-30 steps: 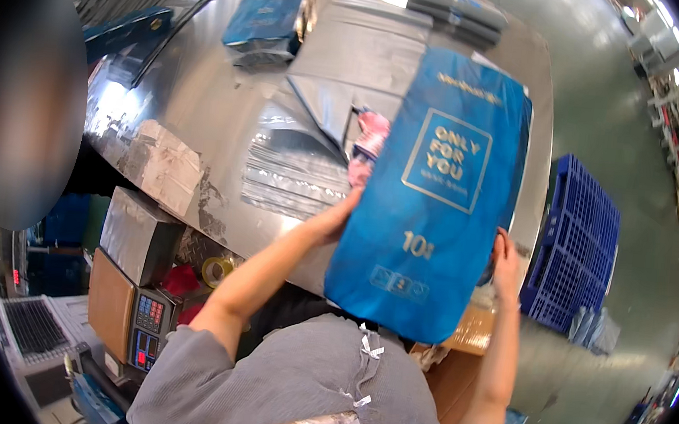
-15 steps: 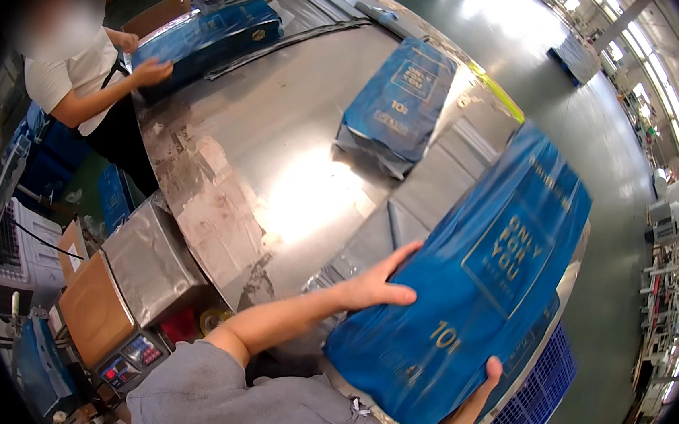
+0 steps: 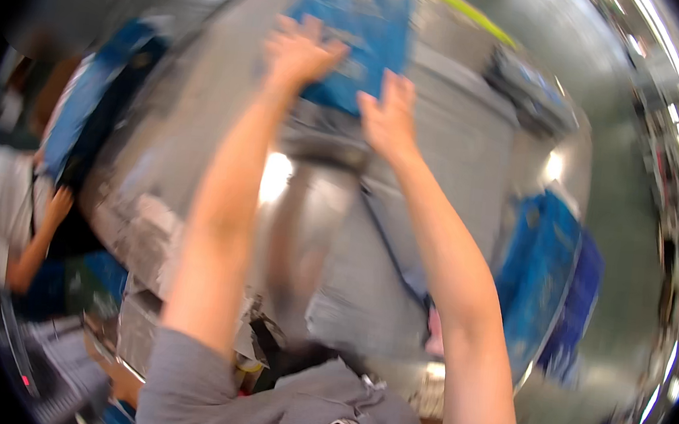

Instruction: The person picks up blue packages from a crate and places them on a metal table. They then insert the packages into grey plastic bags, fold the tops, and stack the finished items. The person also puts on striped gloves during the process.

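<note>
A blue plastic-wrapped package (image 3: 370, 45) with faint pale print lies toward the far side of the metal table, and motion blurs it. My left hand (image 3: 298, 55) is at its left side with fingers spread, seemingly touching it. Fingers stretched, my right hand (image 3: 390, 118) reaches its near right corner; whether it touches is unclear. Both arms extend forward over the table. Grey plastic sheets or bags (image 3: 449, 157) lie flat under and beside my right forearm. At the table's right edge rests another blue package (image 3: 542, 254).
A blue plastic basket (image 3: 587, 290) stands beyond the right edge. On the far right corner lies a grey folded bundle (image 3: 532, 91). At the left, a co-worker's hand (image 3: 59, 205) is near another blue package (image 3: 103, 102) on the table (image 3: 148, 187).
The large blue package I held in both hands is out of them. My hands have moved forward and left to the package farther up the table. The view has shifted and blurred.
</note>
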The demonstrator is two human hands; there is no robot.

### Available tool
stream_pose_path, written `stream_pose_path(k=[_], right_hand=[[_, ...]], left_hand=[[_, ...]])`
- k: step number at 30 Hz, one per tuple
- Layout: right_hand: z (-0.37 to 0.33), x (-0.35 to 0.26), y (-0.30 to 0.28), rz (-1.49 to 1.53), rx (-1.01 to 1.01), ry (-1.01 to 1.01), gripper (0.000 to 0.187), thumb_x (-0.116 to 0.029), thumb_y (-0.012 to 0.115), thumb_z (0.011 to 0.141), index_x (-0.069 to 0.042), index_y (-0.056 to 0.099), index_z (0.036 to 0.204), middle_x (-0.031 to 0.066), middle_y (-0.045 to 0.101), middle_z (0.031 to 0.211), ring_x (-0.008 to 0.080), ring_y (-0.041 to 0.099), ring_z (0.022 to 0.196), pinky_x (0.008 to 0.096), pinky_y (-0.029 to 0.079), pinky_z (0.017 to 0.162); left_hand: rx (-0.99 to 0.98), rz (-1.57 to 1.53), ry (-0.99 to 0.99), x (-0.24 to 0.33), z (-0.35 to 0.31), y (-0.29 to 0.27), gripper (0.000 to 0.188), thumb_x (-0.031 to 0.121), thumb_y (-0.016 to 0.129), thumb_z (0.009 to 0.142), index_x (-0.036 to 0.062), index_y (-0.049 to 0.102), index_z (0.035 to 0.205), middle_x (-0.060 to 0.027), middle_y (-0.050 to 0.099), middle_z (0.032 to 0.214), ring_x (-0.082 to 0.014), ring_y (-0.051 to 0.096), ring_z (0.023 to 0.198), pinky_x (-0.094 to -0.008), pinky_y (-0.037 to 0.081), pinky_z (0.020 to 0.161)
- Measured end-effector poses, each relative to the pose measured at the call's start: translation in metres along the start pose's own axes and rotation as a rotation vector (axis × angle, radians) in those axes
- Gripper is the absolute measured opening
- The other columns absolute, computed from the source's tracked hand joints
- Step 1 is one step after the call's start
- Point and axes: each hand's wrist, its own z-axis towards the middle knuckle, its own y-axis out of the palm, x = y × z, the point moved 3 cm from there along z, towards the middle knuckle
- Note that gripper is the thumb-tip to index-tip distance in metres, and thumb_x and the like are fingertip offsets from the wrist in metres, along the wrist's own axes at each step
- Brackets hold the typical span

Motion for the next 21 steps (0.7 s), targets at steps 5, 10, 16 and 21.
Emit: stream_pose_path(k=[5, 10, 16, 21], right_hand=[[-0.135, 0.028, -0.060, 0.289, -0.136, 0.075, 0.043, -0.022, 0.055, 0.081, 0.004, 0.047, 0.116, 0.0245, 0.046, 0.121, 0.0383, 0.043, 0.113, 0.0399, 0.034, 0.096], [-0.268, 0.114, -0.147, -0.324, 0.080, 0.325, 0.043, -0.015, 0.064, 0.069, -0.004, 0.054, 0.109, 0.0203, 0.048, 0.117, 0.0366, 0.043, 0.113, 0.0428, 0.037, 0.091], [-0.342, 0.144, -0.134, -0.412, -0.076, 0.381, 0.033, -0.005, 0.061, 0.064, -0.006, 0.058, 0.096, 0.0151, 0.049, 0.110, 0.0344, 0.047, 0.102, 0.0412, 0.042, 0.082], [-0.377, 0.134, -0.135, -0.254, -0.190, 0.216, 0.036, -0.006, 0.067, 0.064, -0.005, 0.058, 0.098, 0.0167, 0.048, 0.116, 0.0341, 0.048, 0.104, 0.0407, 0.041, 0.087]], left_hand=[[-0.003, 0.134, 0.070, -0.020, 0.009, 0.005, 0.064, 0.061, 0.035, 0.082, 0.0165, 0.036, 0.129, -0.0237, 0.033, 0.134, -0.0433, 0.039, 0.117, -0.0510, 0.030, 0.095], [0.333, -0.360, 0.772, 0.107, -0.117, -0.036, 0.027, 0.007, 0.057, 0.066, 0.0046, 0.059, 0.094, -0.0106, 0.058, 0.086, -0.0283, 0.054, 0.083, -0.0418, 0.040, 0.077], [-0.135, -0.275, 1.131, 0.207, -0.302, 0.046, 0.023, 0.020, 0.054, 0.080, 0.0110, 0.058, 0.101, -0.0098, 0.061, 0.098, -0.0231, 0.050, 0.109, -0.0479, 0.022, 0.102], [-0.467, 0.205, 0.946, 0.163, -0.336, 0.045, 0.020, 0.028, 0.053, 0.082, 0.0111, 0.064, 0.078, -0.0091, 0.063, 0.069, -0.0244, 0.062, 0.076, -0.0481, 0.020, 0.102]])
